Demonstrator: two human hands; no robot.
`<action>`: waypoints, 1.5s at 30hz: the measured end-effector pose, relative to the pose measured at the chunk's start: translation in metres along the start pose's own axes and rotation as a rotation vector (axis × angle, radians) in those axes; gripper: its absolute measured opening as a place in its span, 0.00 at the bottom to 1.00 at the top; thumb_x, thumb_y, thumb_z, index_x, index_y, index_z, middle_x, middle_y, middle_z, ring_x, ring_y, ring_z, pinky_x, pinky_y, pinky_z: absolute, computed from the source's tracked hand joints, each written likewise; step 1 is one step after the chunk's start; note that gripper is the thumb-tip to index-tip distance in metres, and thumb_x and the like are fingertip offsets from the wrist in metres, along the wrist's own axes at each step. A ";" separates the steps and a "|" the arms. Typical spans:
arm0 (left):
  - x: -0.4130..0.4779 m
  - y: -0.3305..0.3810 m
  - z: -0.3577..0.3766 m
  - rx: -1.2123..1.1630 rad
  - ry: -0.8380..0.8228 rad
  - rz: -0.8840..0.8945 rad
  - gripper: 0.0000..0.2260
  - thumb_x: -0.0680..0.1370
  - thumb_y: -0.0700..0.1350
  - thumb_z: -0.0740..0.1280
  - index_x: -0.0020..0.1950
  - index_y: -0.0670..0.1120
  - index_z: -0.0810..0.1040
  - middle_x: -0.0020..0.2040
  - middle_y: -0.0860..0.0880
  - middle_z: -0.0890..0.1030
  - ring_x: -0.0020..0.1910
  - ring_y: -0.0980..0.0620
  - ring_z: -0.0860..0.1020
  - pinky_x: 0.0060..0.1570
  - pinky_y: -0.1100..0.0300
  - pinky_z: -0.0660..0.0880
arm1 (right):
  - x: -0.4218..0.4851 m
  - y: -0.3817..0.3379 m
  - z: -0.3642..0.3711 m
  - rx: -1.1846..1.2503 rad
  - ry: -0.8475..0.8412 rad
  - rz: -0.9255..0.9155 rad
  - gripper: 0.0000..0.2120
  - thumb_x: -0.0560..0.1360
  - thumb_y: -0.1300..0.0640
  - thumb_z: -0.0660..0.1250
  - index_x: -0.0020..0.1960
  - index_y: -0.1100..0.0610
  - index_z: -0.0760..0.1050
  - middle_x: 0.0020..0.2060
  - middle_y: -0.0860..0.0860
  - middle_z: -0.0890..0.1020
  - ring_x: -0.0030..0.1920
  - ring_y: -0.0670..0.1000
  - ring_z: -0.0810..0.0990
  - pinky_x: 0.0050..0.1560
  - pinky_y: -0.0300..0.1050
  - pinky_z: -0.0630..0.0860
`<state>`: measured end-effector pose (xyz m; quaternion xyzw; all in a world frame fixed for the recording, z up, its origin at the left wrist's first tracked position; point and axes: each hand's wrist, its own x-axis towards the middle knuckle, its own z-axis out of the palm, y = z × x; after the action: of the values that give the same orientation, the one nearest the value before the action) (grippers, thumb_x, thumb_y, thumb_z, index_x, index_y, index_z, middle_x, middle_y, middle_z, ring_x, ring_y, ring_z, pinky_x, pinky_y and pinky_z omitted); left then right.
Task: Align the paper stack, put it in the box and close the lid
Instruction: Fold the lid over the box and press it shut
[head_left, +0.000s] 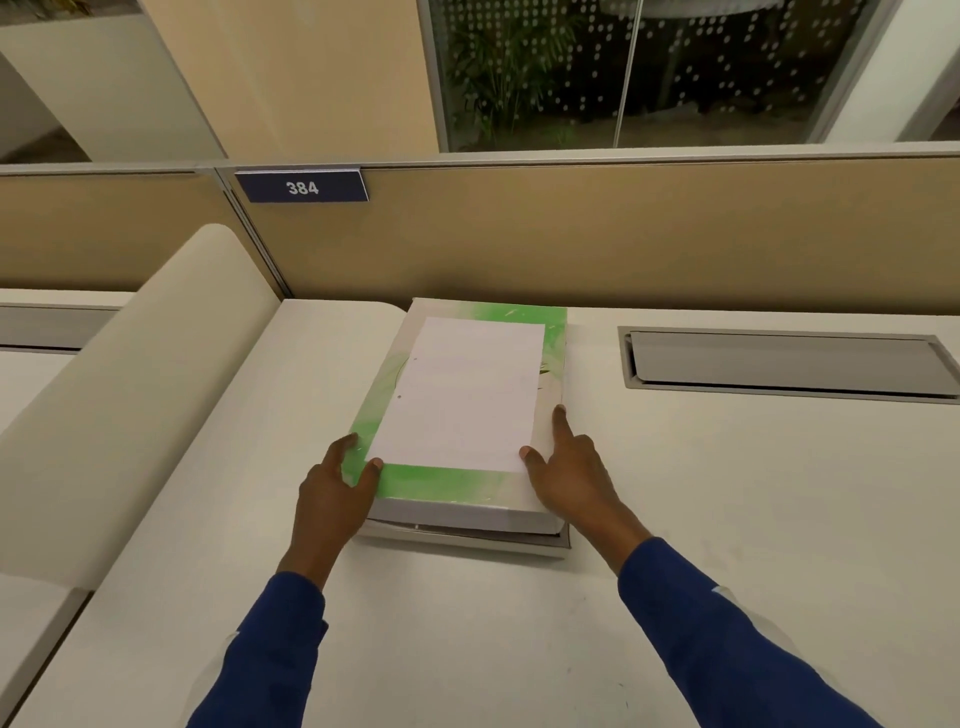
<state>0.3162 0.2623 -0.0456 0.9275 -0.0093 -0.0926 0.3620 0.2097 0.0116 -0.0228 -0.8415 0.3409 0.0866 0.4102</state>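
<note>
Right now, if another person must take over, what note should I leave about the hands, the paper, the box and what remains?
Left hand: on the lid's near left corner, thumb on the paper.
Right hand: on the near right corner, forefinger along the side.
Box sits on the desk, lid on top, a gap showing at the front.
Done: paper looks squared.
Left: paper lies on the lid, not inside; put it in, then close fully.

Dim, warm indoor light; soft shadows, wide-angle bending at edges.
</note>
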 end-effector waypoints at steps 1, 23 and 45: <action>0.001 0.001 -0.002 0.000 -0.014 -0.014 0.23 0.80 0.56 0.67 0.73 0.54 0.69 0.59 0.42 0.79 0.51 0.43 0.78 0.49 0.53 0.76 | 0.000 0.000 -0.001 -0.004 -0.001 -0.002 0.37 0.81 0.41 0.59 0.82 0.47 0.41 0.70 0.59 0.68 0.67 0.61 0.74 0.65 0.56 0.74; -0.007 -0.021 -0.010 -0.160 -0.149 -0.075 0.24 0.75 0.53 0.74 0.68 0.67 0.71 0.49 0.45 0.80 0.47 0.42 0.81 0.50 0.43 0.82 | -0.011 0.046 -0.001 0.247 -0.057 0.115 0.50 0.75 0.40 0.71 0.82 0.50 0.41 0.75 0.55 0.68 0.71 0.60 0.72 0.67 0.54 0.74; -0.006 -0.049 0.008 0.247 0.012 -0.006 0.20 0.83 0.46 0.62 0.71 0.66 0.72 0.53 0.49 0.73 0.51 0.50 0.72 0.56 0.48 0.68 | -0.016 0.061 0.030 -0.159 0.146 0.014 0.42 0.75 0.35 0.66 0.80 0.49 0.51 0.68 0.58 0.68 0.68 0.61 0.69 0.61 0.58 0.73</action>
<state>0.3067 0.2935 -0.0839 0.9656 -0.0154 -0.0861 0.2448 0.1623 0.0162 -0.0736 -0.8729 0.3679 0.0547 0.3156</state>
